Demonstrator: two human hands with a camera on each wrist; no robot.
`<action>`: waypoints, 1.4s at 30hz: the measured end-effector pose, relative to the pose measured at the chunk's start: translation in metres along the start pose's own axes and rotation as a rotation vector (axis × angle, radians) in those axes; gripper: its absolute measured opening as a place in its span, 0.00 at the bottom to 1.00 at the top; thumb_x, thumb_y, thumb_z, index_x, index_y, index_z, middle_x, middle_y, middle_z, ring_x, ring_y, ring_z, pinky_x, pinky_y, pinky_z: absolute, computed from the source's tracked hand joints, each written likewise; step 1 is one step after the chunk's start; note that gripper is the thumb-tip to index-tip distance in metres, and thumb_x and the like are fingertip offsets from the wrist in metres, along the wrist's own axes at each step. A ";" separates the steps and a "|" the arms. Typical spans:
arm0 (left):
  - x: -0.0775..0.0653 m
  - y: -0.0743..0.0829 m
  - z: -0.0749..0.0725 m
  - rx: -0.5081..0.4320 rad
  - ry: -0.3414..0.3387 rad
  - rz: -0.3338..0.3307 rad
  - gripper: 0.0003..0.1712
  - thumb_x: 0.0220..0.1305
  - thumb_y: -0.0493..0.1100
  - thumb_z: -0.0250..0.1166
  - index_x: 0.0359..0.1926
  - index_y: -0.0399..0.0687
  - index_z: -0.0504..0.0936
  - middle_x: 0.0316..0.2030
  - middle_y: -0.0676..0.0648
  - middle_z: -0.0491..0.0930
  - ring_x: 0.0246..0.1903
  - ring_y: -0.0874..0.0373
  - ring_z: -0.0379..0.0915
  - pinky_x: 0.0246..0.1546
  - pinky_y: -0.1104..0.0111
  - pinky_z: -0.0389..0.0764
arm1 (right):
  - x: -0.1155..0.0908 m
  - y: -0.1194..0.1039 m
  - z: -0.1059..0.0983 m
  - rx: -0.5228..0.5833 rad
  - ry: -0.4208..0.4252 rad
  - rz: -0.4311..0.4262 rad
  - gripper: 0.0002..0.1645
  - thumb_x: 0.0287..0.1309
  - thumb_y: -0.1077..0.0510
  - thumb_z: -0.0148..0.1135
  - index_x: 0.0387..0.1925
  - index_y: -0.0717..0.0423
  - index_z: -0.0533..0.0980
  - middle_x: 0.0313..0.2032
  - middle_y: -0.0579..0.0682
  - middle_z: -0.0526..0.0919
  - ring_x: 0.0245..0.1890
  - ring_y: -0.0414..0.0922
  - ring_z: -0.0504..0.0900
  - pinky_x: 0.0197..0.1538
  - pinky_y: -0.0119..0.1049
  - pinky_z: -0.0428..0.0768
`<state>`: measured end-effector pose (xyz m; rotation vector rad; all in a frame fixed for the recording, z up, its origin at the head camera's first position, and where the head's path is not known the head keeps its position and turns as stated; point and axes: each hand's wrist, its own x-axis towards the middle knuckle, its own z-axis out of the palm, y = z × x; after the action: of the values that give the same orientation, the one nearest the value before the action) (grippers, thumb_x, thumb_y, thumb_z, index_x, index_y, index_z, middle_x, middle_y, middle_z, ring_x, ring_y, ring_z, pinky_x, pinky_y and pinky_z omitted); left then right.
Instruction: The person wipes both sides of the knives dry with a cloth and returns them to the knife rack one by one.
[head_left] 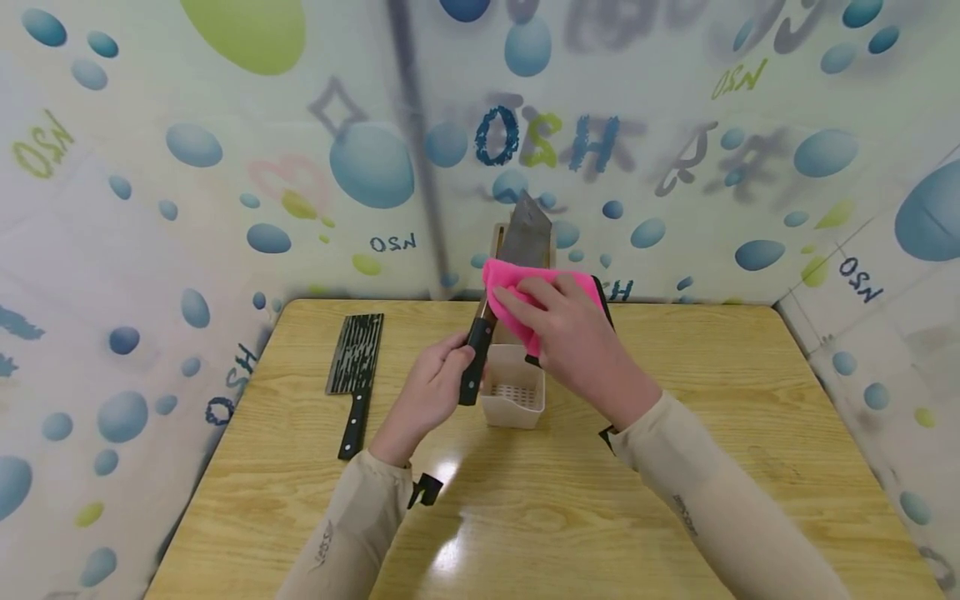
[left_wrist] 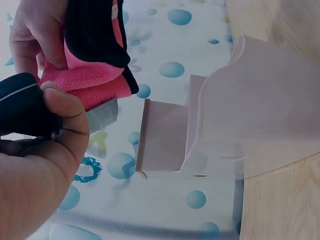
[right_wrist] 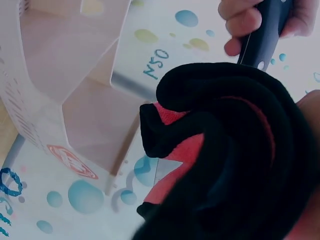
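My left hand (head_left: 431, 379) grips the black riveted handle (head_left: 477, 358) of a knife, its broad grey blade (head_left: 527, 237) pointing up and away from me. Over the lower blade, my right hand (head_left: 573, 333) holds a pink cloth (head_left: 517, 273) with black edging. In the left wrist view, the pink cloth (left_wrist: 90, 82) wraps the blade, and a short piece of blade (left_wrist: 103, 115) shows below it. The right wrist view has the cloth's black edging (right_wrist: 225, 110) in folds, hiding most of the blade there.
A cleaver (head_left: 356, 375) with a dark-streaked blade and black handle lies at the left of the wooden table (head_left: 675, 467). Behind and below the held knife stands a beige holder (head_left: 513, 412) with a slotted bottom. A patterned wall sheet (head_left: 645, 183) rises behind the table.
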<state>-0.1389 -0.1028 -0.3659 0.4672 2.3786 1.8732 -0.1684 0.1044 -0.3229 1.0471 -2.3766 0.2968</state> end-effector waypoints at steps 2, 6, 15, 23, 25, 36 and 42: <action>0.001 0.000 0.000 0.009 0.003 0.001 0.19 0.72 0.39 0.39 0.41 0.38 0.77 0.30 0.40 0.77 0.28 0.49 0.75 0.27 0.62 0.79 | -0.002 -0.003 0.000 0.002 0.008 -0.009 0.35 0.48 0.68 0.70 0.61 0.52 0.75 0.48 0.56 0.79 0.50 0.56 0.75 0.58 0.47 0.73; 0.002 0.002 0.000 0.011 -0.002 -0.008 0.18 0.72 0.39 0.39 0.42 0.39 0.76 0.32 0.34 0.77 0.28 0.51 0.74 0.27 0.62 0.78 | -0.004 -0.007 0.000 -0.018 0.012 -0.034 0.36 0.47 0.67 0.71 0.61 0.51 0.75 0.48 0.55 0.79 0.49 0.56 0.75 0.56 0.46 0.74; 0.004 0.003 -0.003 0.010 -0.052 -0.013 0.19 0.74 0.39 0.37 0.48 0.36 0.73 0.36 0.33 0.75 0.32 0.50 0.73 0.33 0.61 0.78 | -0.008 -0.017 -0.003 -0.056 -0.002 -0.079 0.34 0.47 0.65 0.73 0.60 0.50 0.77 0.48 0.55 0.78 0.43 0.55 0.75 0.49 0.43 0.79; 0.005 0.004 -0.003 0.090 -0.051 0.033 0.17 0.78 0.45 0.42 0.46 0.39 0.74 0.35 0.36 0.75 0.31 0.51 0.72 0.31 0.62 0.76 | -0.010 -0.020 -0.006 -0.105 -0.020 -0.101 0.34 0.49 0.66 0.69 0.61 0.50 0.76 0.48 0.56 0.79 0.41 0.54 0.75 0.46 0.41 0.79; 0.005 0.004 -0.002 0.092 -0.045 0.045 0.16 0.78 0.45 0.44 0.47 0.39 0.74 0.34 0.38 0.75 0.29 0.52 0.71 0.29 0.63 0.75 | -0.010 -0.019 -0.007 -0.113 -0.018 -0.089 0.35 0.49 0.66 0.70 0.61 0.50 0.75 0.48 0.56 0.78 0.42 0.55 0.75 0.48 0.41 0.78; 0.002 0.002 0.003 0.091 -0.004 0.096 0.18 0.74 0.41 0.51 0.59 0.37 0.70 0.31 0.42 0.73 0.28 0.52 0.68 0.26 0.67 0.72 | -0.001 0.000 -0.007 -0.131 0.036 -0.013 0.32 0.51 0.66 0.70 0.60 0.51 0.76 0.48 0.57 0.79 0.45 0.57 0.77 0.54 0.46 0.77; 0.002 0.003 0.004 0.064 0.006 0.090 0.18 0.73 0.40 0.52 0.58 0.36 0.70 0.32 0.43 0.72 0.28 0.52 0.68 0.26 0.68 0.73 | 0.001 0.004 -0.009 -0.094 0.010 0.013 0.36 0.47 0.70 0.69 0.61 0.52 0.75 0.49 0.58 0.78 0.48 0.57 0.75 0.55 0.47 0.76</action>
<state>-0.1388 -0.0975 -0.3640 0.5844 2.4672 1.8404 -0.1686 0.1097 -0.3148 0.9849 -2.3648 0.1931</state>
